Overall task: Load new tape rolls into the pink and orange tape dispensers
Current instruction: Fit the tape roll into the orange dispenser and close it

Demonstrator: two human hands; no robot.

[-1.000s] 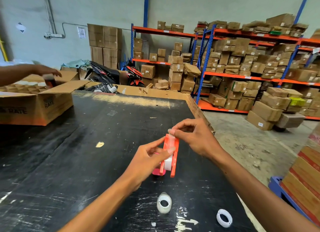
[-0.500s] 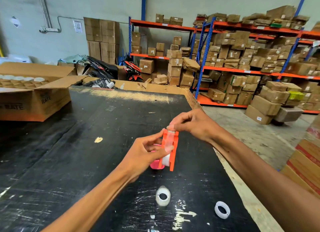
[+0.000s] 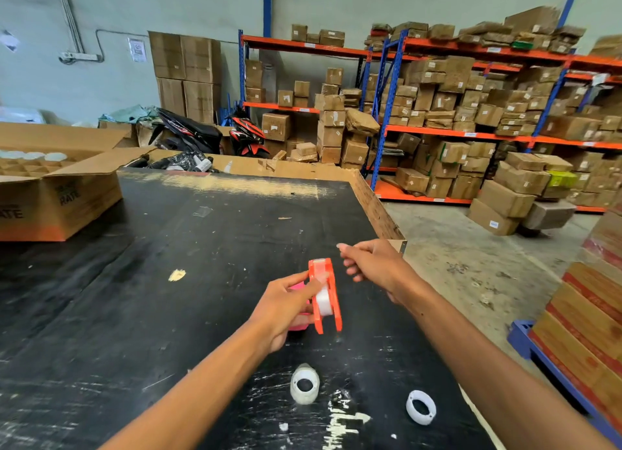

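Observation:
My left hand grips the orange tape dispenser upright above the black table, with a white tape roll seated inside it. The pink dispenser sits mostly hidden behind my left hand. My right hand hovers just right of the orange dispenser's top, fingers loosely spread, holding nothing. On the table near me lie a clear tape roll and a white empty core ring.
An open cardboard box with divider cells stands at the table's far left. The table's right edge drops to a concrete floor. Stacked cartons on a blue pallet are at right; shelving with boxes stands behind.
My right hand has let go of the tape end at the dispenser's top and drawn away to the right. The other person's arm seen over the box at first is gone.

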